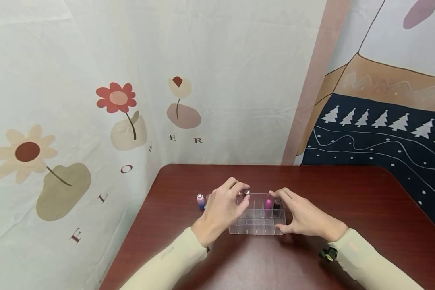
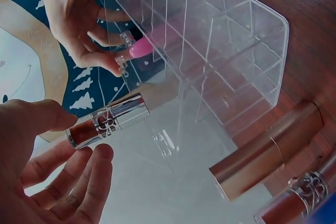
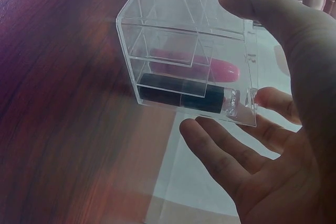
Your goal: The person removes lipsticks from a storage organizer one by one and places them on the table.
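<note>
The lip tube point(image 2: 108, 120) is held near the clear box point(image 1: 255, 230) — in the left wrist view it slants up to the right, silver end away from the fingers. A pink tube point(image 1: 268, 204) and black tube point(image 1: 276, 204) fill slots. The left hand point(image 1: 221, 205) pinches the lip tube — the right hand point(image 1: 304, 213) holds the box's side, thumb and fingers wide.

The right hand point(image 3: 286, 166) grips a clear compartment case point(image 3: 157, 40) — thumb across its upper part, fingers at the lower right end. Two fingertips extend below the lower edge; contact there cannot be confirmed. Two tubes lie side by side in neighbouring compartments: a pink tube point(image 3: 223, 70) and, nearest the lower edge, a black tube point(image 3: 205, 96) with a transparent end. Dark reddish wood point(image 3: 63, 129) fills the left side — a pale surface point(image 3: 202, 166) adjoins it.
</note>
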A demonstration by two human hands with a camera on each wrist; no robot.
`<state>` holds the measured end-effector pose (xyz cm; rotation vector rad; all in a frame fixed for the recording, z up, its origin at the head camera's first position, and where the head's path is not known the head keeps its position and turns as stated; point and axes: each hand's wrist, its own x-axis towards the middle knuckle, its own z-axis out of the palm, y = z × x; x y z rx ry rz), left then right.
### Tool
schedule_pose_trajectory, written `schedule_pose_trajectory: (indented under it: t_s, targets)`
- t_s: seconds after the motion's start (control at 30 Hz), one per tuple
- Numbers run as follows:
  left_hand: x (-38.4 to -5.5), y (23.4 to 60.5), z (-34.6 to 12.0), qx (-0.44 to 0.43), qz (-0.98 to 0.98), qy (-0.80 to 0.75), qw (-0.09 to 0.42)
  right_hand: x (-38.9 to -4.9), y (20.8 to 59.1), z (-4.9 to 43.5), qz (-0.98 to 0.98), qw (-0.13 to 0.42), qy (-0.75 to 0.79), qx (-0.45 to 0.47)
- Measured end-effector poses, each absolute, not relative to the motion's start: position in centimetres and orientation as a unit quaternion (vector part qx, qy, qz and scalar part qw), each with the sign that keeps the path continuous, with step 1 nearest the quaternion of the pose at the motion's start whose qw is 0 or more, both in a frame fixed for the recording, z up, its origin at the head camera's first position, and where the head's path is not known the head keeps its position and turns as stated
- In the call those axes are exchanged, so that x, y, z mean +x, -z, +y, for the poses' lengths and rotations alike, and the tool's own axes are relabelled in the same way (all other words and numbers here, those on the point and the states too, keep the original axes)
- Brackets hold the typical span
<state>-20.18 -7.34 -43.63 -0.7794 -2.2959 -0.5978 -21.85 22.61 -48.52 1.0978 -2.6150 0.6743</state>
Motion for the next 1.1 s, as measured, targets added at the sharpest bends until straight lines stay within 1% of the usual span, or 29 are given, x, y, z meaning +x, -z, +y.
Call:
schedule_pose_trajectory:
  t_s: [0.2,0.5,0.67,0.93,1.1]
  targets:
    - [-20.2,43.6,-8.0,-0.294,-0.868,0.225,0.332,-21.8,48.6,22.6,-0.893,0.113,-0.229,0.371]
    - [-20.1,43.6,-8.9,-0.287,-0.864,0.236,0.339,-21.9,48.7,22.5,-0.898,0.100,-0.227,0.365]
    - [-19.9,43.5,-9.4,-0.275,-0.865,0.237,0.346,-22.0,48.8,22.6,-0.897,0.101,-0.225,0.367]
    - [-19.7,43.3,-10.4,-0.255,-0.873,0.239,0.341,-22.0,48.8,22.7,-0.897,0.099,-0.224,0.368]
    - [-19.7,43.2,-10.9,-0.243,-0.877,0.234,0.342,-21.9,48.8,22.7,-0.895,0.108,-0.225,0.371]
